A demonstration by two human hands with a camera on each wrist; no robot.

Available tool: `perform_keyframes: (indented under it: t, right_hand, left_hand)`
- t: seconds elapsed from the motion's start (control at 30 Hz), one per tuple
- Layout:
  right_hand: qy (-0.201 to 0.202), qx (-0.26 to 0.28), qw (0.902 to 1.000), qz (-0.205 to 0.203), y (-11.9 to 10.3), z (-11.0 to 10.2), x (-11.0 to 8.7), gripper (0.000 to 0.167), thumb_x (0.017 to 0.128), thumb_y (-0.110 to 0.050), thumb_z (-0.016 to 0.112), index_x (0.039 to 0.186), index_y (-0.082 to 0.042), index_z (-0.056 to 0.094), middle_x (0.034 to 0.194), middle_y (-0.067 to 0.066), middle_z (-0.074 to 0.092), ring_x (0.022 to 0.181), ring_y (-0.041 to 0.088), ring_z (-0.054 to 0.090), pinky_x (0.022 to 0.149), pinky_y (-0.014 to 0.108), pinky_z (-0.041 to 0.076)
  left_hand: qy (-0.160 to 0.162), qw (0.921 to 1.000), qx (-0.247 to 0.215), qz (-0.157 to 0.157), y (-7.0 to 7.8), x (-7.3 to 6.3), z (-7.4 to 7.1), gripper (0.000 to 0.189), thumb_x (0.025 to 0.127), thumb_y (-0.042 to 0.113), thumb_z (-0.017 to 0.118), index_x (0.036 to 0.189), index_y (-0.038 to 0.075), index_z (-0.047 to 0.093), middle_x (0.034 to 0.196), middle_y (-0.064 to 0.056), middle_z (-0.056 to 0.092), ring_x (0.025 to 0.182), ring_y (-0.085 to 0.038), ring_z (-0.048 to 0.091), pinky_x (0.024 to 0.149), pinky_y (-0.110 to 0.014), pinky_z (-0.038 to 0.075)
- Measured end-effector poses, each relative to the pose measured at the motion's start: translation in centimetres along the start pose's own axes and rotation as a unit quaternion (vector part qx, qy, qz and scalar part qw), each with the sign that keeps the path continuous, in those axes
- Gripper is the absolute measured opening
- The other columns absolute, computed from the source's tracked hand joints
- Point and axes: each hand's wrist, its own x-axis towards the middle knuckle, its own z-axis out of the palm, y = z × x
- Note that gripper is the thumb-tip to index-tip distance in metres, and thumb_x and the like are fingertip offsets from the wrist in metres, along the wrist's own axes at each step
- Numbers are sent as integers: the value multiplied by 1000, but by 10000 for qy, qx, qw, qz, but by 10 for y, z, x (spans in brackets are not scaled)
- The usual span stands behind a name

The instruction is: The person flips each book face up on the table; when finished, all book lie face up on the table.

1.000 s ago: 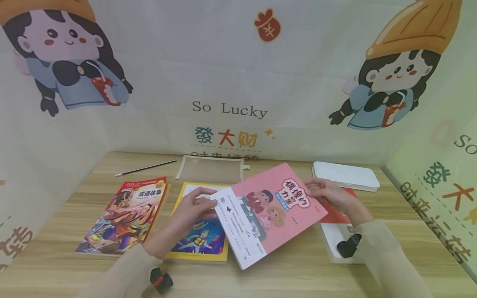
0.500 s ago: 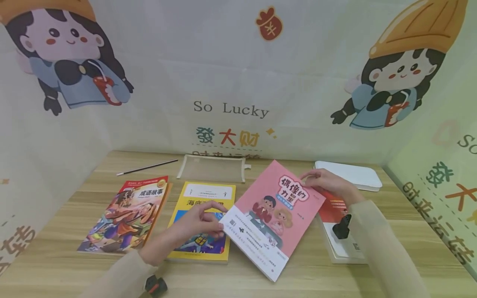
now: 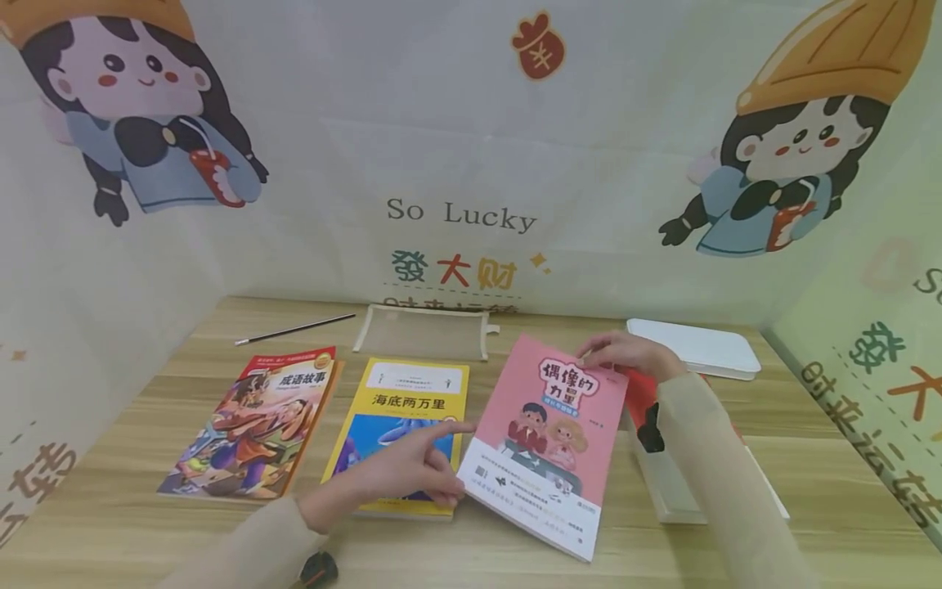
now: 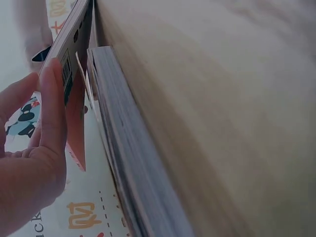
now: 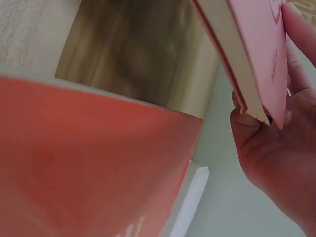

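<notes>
A pink book (image 3: pixel 548 442) with a white lower band and two cartoon children on its cover is held tilted above the table. My right hand (image 3: pixel 636 356) grips it by the top edge; in the right wrist view the thumb and fingers lie on either side of the book's corner (image 5: pixel 256 64). At its lower left edge is my left hand (image 3: pixel 401 466), index finger stretched out to the edge. In the left wrist view, the fingers (image 4: pixel 52 103) touch the book's edge beside its barcoded back cover (image 4: pixel 74 69). Beneath the left hand lies a yellow-bordered book (image 3: pixel 412 384).
A red-topped book (image 3: pixel 642 397) lies under the right forearm, close to a white case (image 3: pixel 695 348). To the left is a storybook (image 3: pixel 253 425) on another orange-edged one. A pencil (image 3: pixel 294 329) and a mesh pouch (image 3: pixel 423 331) lie along the back of the wooden table (image 3: pixel 110 483).
The pink book has turned clockwise to nearly upright. My right hand has moved left with it. The left hand has slid down its edge, the index finger now stretched out.
</notes>
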Motion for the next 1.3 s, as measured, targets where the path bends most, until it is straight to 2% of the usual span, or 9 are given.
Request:
perform_keyframes:
  t: [0.17, 0.3, 0.57, 0.63, 0.83, 1.0, 1.13, 1.2, 1.3]
  right_hand:
    - [103, -104, 9998, 104, 4, 4, 7, 28, 85, -14, 57, 109, 0, 56, 82, 11, 62, 72, 21, 60, 64, 28, 50]
    - [366, -493, 9981, -4, 4, 7, 12, 29, 83, -16, 59, 107, 0, 58, 80, 8, 61, 70, 18, 58, 63, 26, 48]
    - [911, -1042, 9902, 167, 3, 17, 22, 26, 80, -17, 61, 102, -2, 62, 86, 8, 60, 80, 20, 52, 75, 31, 41]
    - [938, -1148, 9889, 60, 3, 19, 23, 26, 80, -15, 60, 101, -1, 62, 86, 9, 60, 80, 20, 52, 75, 31, 40]
    - [805, -1096, 9907, -55, 3, 24, 26, 24, 78, -8, 57, 99, 1, 62, 79, 8, 61, 69, 18, 55, 64, 28, 46]
    - [833, -1277, 9883, -72, 3, 25, 26, 24, 78, -9, 58, 100, 0, 62, 84, 9, 61, 76, 20, 54, 72, 31, 43]
    - [834, -1666, 9821, -266, 1, 24, 20, 26, 79, -11, 60, 103, 1, 60, 95, 12, 60, 90, 24, 51, 80, 36, 40]
    - [898, -1878, 9776, -297, 0, 22, 15, 28, 81, -12, 60, 104, 2, 58, 100, 13, 58, 93, 25, 49, 80, 37, 41]
    - [1070, -2179, 9697, -261, 0, 17, 6, 26, 82, -12, 58, 103, 3, 57, 100, 15, 56, 88, 25, 50, 74, 36, 44]
  left_hand:
    - [45, 9999, -7, -162, -1, 2, 4, 68, 78, 5, 66, 135, 10, 31, 73, -16, 63, 67, -27, 63, 61, -35, 53]
    - [79, 9998, 56, -197, -1, 4, 6, 67, 77, 3, 66, 134, 9, 31, 72, -15, 63, 66, -27, 63, 59, -35, 53]
    - [264, 9991, 118, -321, -5, 9, 9, 66, 77, 0, 65, 133, 9, 33, 70, -16, 63, 62, -28, 63, 56, -35, 53]
    - [263, 9988, 133, -402, -5, 9, 9, 65, 77, 0, 65, 133, 9, 32, 70, -16, 63, 62, -28, 63, 56, -35, 53]
    - [253, 9976, 184, -619, -4, 12, 10, 64, 78, -1, 64, 133, 6, 32, 69, -16, 63, 61, -28, 63, 54, -34, 53]
    - [315, 9966, 261, -718, -5, 13, 12, 65, 77, -1, 65, 132, 6, 32, 69, -15, 63, 60, -27, 62, 53, -33, 53]
    - [390, 9952, 394, -802, -3, 14, 14, 68, 75, 0, 67, 133, 6, 31, 68, -14, 63, 59, -26, 62, 53, -32, 53]
    - [411, 9943, 518, -836, -2, 14, 15, 71, 74, 0, 68, 134, 6, 30, 68, -14, 63, 58, -25, 62, 52, -32, 52]
    - [399, 9931, 743, -818, 0, 14, 16, 75, 72, 0, 69, 135, 5, 29, 66, -12, 62, 58, -24, 62, 52, -31, 52]
